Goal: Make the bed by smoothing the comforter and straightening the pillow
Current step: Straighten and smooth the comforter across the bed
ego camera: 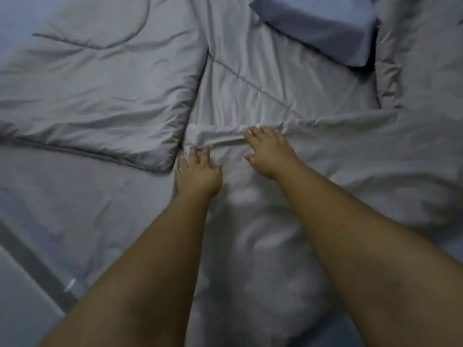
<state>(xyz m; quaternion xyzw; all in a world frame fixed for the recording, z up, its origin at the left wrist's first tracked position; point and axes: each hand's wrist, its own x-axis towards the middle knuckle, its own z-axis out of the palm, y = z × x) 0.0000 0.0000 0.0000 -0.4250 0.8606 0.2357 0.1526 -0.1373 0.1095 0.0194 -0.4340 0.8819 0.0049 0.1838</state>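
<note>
The grey comforter [338, 151] lies rumpled across the bed, covering most of the view, with a raised fold [225, 136] running sideways through its middle. A thick folded-over part of it [95, 96] rests on the left, its corner close to the left hand. The pillow [318, 28] sits at the top right, tilted at an angle and partly sunk between bunched fabric. The left hand [198, 176] lies palm down on the comforter just below the fold, its fingers [193, 156] spread and released, gripping nothing. The right hand [270, 156] lies flat beside it, fingers [258, 134] stretched out loose with their tips on the fold. Both forearms are bare.
</note>
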